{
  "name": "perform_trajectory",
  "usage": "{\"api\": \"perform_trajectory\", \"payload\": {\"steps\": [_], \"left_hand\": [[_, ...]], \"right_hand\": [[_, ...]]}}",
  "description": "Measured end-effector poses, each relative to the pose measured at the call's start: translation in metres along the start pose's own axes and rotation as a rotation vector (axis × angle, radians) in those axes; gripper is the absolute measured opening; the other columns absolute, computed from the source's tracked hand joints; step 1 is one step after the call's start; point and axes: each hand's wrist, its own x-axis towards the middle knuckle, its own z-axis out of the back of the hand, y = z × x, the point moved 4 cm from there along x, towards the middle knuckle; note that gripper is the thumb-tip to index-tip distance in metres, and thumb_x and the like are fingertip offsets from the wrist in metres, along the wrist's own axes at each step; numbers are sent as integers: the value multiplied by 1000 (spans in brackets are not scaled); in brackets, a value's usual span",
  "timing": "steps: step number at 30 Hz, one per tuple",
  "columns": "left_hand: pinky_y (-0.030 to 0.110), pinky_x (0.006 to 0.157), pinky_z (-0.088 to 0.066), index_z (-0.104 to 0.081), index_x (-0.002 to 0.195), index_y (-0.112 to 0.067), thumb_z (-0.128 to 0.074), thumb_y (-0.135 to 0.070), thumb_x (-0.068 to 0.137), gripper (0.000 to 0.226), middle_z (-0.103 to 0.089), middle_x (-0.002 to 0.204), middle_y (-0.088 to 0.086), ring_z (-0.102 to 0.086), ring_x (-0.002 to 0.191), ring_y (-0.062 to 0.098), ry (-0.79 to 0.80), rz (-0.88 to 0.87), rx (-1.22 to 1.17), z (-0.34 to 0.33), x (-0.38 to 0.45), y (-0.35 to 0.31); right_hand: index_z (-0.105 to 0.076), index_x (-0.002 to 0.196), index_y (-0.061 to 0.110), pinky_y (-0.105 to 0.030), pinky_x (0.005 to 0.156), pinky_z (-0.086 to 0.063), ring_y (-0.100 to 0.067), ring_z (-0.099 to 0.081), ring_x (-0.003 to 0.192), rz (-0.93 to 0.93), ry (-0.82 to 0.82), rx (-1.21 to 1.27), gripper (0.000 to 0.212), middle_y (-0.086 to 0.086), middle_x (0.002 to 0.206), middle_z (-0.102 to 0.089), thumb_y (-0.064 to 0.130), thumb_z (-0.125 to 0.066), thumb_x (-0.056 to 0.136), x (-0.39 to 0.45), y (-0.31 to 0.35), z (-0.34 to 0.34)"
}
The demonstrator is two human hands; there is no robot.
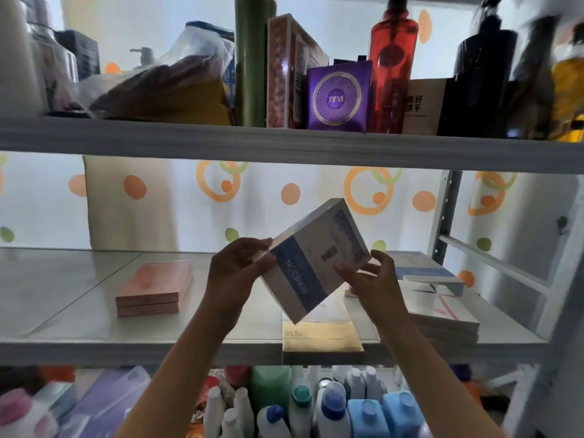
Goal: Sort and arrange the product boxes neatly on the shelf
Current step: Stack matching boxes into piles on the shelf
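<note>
Box (311,257) — tilted, between left hand (235,267) and right hand (373,278)

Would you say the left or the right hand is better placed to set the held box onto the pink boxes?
Probably the left hand: it grips the blue and white box on the side nearer the pink boxes.

The white-and-blue box (316,259), held tilted above the middle shelf (79,343), carries the word "KOMESON" in white capitals on its blue band, reading upside down from this view; a small dark mark on its white face is too blurred to read. On the upper shelf (189,137), the purple box (338,96) bears "JYM" at the centre of a round emblem, and the beige box (423,104) to its right shows dark Chinese characters, of which "高纤" and "干" are legible. The gold box (320,338) at the front edge of the middle shelf carries pale characters that cannot be made out.
</note>
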Motion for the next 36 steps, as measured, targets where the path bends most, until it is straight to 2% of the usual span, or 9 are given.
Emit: {"api": "perform_trajectory", "payload": {"steps": [3,6,11,13,18,25,29,33,36], "left_hand": [[24,76,-54,-68,82,-6,-70,0,84,7,-75,103,-3,-69,96,12,19,-59,45,3,3,-15],[19,65,-54,-65,76,-3,-69,-3,86,11,-75,91,-9,-69,83,7,20,-139,113,0,4,-34],[13,63,-51,-67,79,-19,-70,-14,88,10,-71,93,-22,-68,86,3,100,-252,269,-11,5,-63],[9,63,-50,-69,82,-21,-70,-16,88,7,-71,95,-25,-67,88,-1,121,-291,301,-14,8,-74],[2,65,-46,-65,105,-26,-74,-27,85,22,-62,102,-30,-59,88,-19,78,-314,422,-19,28,-86],[24,87,-45,-46,133,-25,-78,-32,81,62,-52,131,-14,-53,114,8,-123,-70,366,-5,-8,-20],[20,65,-57,-51,121,-20,-75,-28,83,45,-64,122,0,-67,93,9,21,205,163,-20,-45,20],[20,63,-57,-51,114,-32,-75,-23,84,39,-64,116,-7,-66,94,8,-21,146,151,-27,-68,31],[17,64,-56,-52,114,-37,-77,-17,81,46,-62,110,-19,-63,96,3,3,118,155,-23,-71,25]], "right_hand": [[-10,152,30,-45,114,-35,-25,-32,144,90,-91,-304,114,-1,161,-22,50,-83,67,2,-1,13],[-6,152,42,-42,115,-26,-9,-18,145,287,55,-474,122,15,163,-8,62,-82,59,7,17,14],[-54,129,36,-30,85,-59,-12,-62,109,310,491,-557,70,15,124,-61,45,-87,68,9,52,-3],[-61,115,30,-30,77,-62,-13,-67,93,338,546,-610,50,12,104,-67,43,-84,73,5,60,-8],[-62,103,26,-27,70,-61,-9,-70,84,228,383,-355,41,10,96,-70,41,-84,72,-9,47,-10],[-60,108,22,-23,64,-58,-13,-74,81,27,207,59,37,1,102,-73,30,-79,77,-38,1,-14],[-60,109,20,-22,61,-58,-14,-74,79,-7,115,167,39,3,99,-73,26,-81,76,-42,-9,-19],[-61,104,27,-19,61,-56,-11,-73,79,-20,101,192,33,8,97,-72,28,-79,77,-46,-19,-23],[-63,108,23,-27,65,-59,-17,-74,83,-48,109,260,43,4,97,-75,34,-78,70,-51,-27,-21]]}}
